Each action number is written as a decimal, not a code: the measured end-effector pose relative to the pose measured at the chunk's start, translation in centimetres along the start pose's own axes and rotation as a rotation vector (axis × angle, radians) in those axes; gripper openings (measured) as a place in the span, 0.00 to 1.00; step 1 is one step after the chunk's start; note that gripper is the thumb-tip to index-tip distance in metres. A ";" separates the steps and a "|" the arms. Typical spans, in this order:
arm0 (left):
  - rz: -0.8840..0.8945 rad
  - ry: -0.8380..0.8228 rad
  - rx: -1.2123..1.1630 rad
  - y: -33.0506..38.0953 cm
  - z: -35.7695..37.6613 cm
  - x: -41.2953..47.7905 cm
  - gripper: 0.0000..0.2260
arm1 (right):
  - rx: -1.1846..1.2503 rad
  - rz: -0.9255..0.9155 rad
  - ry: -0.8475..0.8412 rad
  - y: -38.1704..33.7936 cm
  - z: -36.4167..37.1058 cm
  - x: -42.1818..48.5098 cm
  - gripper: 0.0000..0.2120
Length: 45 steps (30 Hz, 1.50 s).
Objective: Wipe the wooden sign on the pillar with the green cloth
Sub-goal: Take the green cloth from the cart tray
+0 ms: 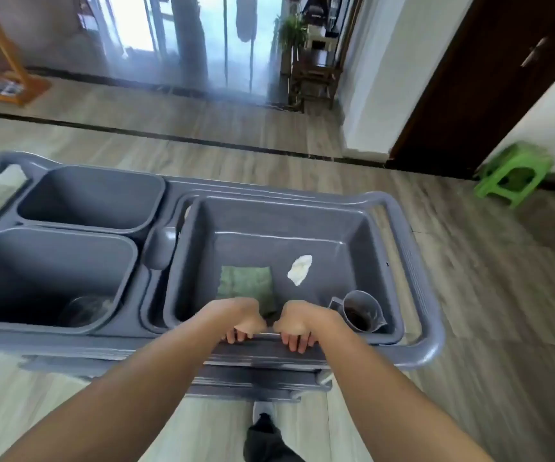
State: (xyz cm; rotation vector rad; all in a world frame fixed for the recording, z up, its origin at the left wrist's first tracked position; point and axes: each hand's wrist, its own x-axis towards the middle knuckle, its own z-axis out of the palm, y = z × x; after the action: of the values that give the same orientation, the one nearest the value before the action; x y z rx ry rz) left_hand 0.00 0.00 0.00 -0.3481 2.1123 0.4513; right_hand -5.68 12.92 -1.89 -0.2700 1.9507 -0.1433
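The folded green cloth lies flat in the right-hand tub of a grey plastic cart. My left hand and my right hand sit side by side on the tub's near rim, fingers curled over it, just in front of the cloth. Neither hand touches the cloth. No wooden sign or pillar with a sign shows in this view.
A crumpled white tissue and a grey jug share the tub. Two deep grey bins fill the cart's left side. A green stool stands by a dark door at the right. A glass door and a plant shelf lie ahead.
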 end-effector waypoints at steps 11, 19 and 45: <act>-0.258 0.446 -0.185 -1.0 -0.4 11.3 0.25 | -0.156 -0.136 0.404 0.5 -3.0 10.5 0.29; -0.382 0.528 -0.708 -2.6 0.5 16.3 0.25 | 0.314 -0.067 0.571 -1.9 -0.9 15.8 0.27; 0.668 -0.271 -1.202 9.3 1.3 -2.7 0.19 | 1.630 -0.246 0.989 10.7 6.3 -13.5 0.15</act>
State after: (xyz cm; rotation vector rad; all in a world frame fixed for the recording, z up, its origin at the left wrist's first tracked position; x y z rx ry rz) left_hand -1.40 9.07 3.26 -0.1976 1.4179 2.0288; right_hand 3.75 26.85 5.39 0.7866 1.9914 -2.1860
